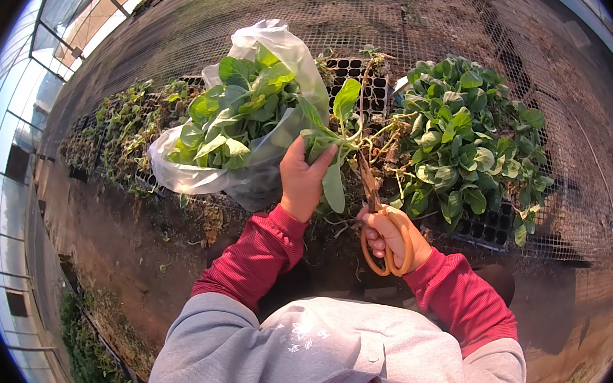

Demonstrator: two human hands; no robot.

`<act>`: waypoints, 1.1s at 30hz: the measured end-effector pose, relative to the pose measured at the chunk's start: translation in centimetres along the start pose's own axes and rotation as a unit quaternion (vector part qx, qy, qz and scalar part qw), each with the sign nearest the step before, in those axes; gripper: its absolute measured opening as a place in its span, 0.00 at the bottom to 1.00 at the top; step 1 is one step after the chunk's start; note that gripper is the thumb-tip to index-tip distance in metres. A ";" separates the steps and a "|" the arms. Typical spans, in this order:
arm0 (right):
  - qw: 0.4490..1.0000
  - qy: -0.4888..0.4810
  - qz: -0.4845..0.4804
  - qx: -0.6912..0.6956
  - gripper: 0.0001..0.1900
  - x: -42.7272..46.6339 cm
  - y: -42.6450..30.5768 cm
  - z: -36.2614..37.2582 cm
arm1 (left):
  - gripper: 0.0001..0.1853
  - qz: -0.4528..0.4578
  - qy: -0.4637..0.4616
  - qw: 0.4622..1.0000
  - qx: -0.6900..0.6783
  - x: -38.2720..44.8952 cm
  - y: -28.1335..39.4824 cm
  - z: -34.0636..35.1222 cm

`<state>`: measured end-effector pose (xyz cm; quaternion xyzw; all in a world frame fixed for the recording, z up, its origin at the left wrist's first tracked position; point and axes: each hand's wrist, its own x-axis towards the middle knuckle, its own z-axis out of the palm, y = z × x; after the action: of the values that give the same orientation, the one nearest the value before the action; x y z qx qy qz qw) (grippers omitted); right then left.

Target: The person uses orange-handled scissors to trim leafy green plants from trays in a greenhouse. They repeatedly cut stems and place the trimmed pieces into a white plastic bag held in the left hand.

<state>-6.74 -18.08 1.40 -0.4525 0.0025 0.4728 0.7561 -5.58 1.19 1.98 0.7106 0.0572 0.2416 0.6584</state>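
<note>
My left hand (308, 180) grips a bunch of leafy green seedlings (329, 139) by their leaves, just right of a clear plastic bag (278, 180). The open bag holds many cut leafy greens (253, 102). In my right hand (394, 238) is a pair of scissors (369, 185) with orange loop handles and dirty, brown-stained blades pointing up at the stems. Whether the blades are apart I cannot tell. To the right, a dense stand of green seedlings (462, 138) grows over a black plug tray (490, 229).
Behind the held stems lies a black plug tray (353, 70) with bare cells. Sparse, partly withered seedlings (132, 131) stand in trays at the left. Wire mesh (579, 154) spreads under and behind the trays. Greenhouse framing (10, 220) runs along the left edge.
</note>
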 end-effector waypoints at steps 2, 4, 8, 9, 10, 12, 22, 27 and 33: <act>1.000 0.006 -0.006 -0.016 0.10 -0.1 0.1 0.1 | 0.08 0.001 -0.019 1.000 0.014 0.0 -0.1 -0.3; 1.000 -0.001 -0.022 -0.023 0.10 0.1 0.3 0.0 | 0.08 -0.015 -0.023 1.000 -0.004 0.1 0.1 -0.4; 0.999 0.015 -0.035 -0.015 0.08 0.7 0.5 -0.4 | 0.07 -0.033 -0.014 0.997 -0.062 0.0 0.1 0.0; 0.999 0.018 -0.027 -0.005 0.07 0.7 0.4 -0.5 | 0.07 -0.031 -0.021 0.998 -0.047 -0.1 -0.1 -0.1; 1.000 0.020 -0.018 0.005 0.07 0.8 0.1 -0.5 | 0.07 -0.030 -0.028 0.999 -0.031 -0.2 -0.4 -0.2; 1.000 0.018 -0.016 0.002 0.05 0.7 -0.4 -0.5 | 0.07 -0.031 -0.027 0.999 -0.031 -0.2 -0.4 -0.2; 0.911 0.146 -0.176 -0.344 0.10 1.6 1.8 -1.0 | 0.08 -0.044 -0.011 0.997 -0.063 0.5 -0.1 -0.4; 0.907 0.145 -0.217 -0.329 0.08 2.1 2.0 -1.5 | 0.08 -0.062 -0.028 0.993 -0.095 0.3 -0.4 -0.2; 0.934 0.122 -0.185 -0.280 0.07 1.8 1.5 -1.7 | 0.08 -0.055 -0.058 0.995 -0.061 0.3 -0.5 -0.1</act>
<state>-6.05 -17.72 -1.39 -0.6924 -0.1212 0.2472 0.6669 -5.28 1.48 1.59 0.6775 0.0428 0.1667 0.7151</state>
